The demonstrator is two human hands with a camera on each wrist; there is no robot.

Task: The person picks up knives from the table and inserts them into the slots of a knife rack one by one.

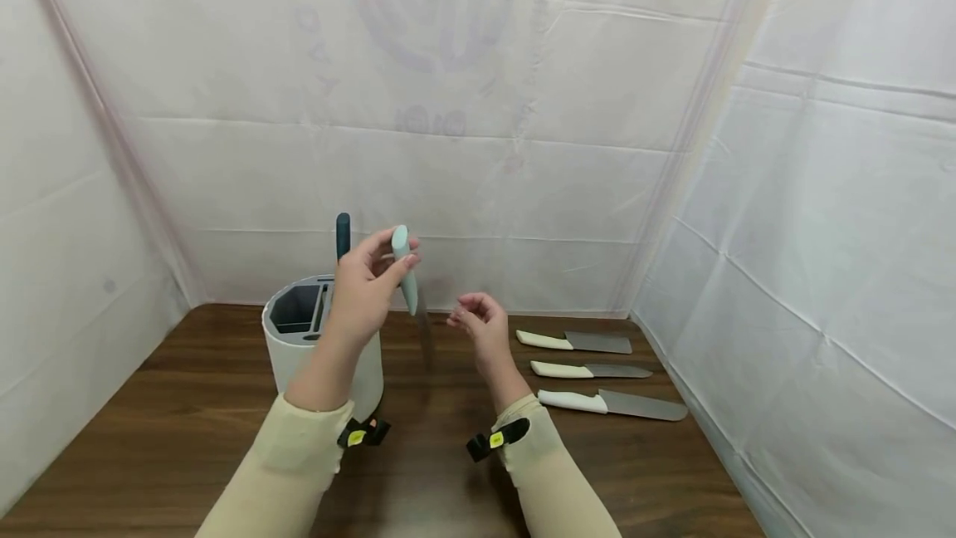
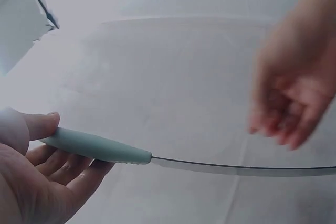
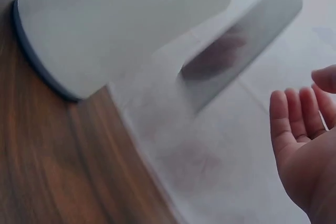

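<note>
My left hand [image 1: 369, 285] holds a knife by its pale teal handle [image 1: 404, 268], blade [image 1: 425, 332] hanging down above the table, right of a white round knife block [image 1: 299, 351]. In the left wrist view the thumb and fingers [image 2: 37, 153] curl round the handle [image 2: 97, 148] and the thin blade [image 2: 241, 169] runs right. My right hand [image 1: 481, 330] hovers just right of the blade with loosely bent fingers, holding nothing; the right wrist view shows its palm [image 3: 307, 140] near the blade [image 3: 244, 40]. A dark teal handle [image 1: 343, 235] stands in the block.
Three white-handled knives [image 1: 575, 342] [image 1: 590, 370] [image 1: 612, 403] lie in a row on the brown wooden table [image 1: 187, 430] at the right. White cloth walls [image 1: 821, 231] close in the back and both sides.
</note>
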